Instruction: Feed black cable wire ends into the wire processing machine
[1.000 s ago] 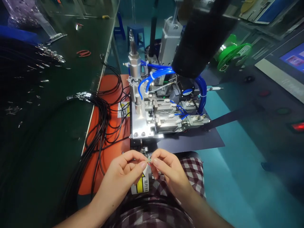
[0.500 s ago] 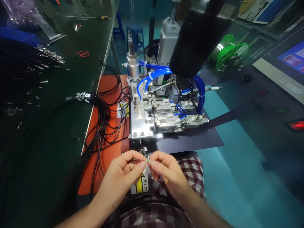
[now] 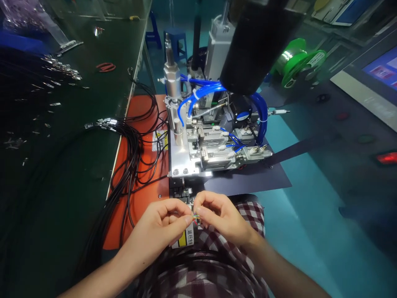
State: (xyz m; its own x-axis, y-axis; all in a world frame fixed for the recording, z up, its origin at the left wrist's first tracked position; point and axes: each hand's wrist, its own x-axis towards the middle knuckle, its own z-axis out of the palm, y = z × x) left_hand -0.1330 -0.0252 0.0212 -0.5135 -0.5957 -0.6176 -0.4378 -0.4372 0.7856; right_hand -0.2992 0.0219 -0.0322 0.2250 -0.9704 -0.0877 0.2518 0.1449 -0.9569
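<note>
Yellow-green wires [image 3: 196, 217]: probably light, limp, fragile; best held near ends.
Left hand [image 3: 167, 221], right hand [image 3: 223, 218]: pinching them, lower centre.

Workroom setting: a glossy teal floor [image 3: 287, 215], streaked with soft reflections, lies to the right; at left, a dark green tabletop with a pale edge [image 3: 102, 95]; beyond its far end, a blue plastic stool [image 3: 176, 36]. Bright light falls at centre; the left side is dim.
</note>
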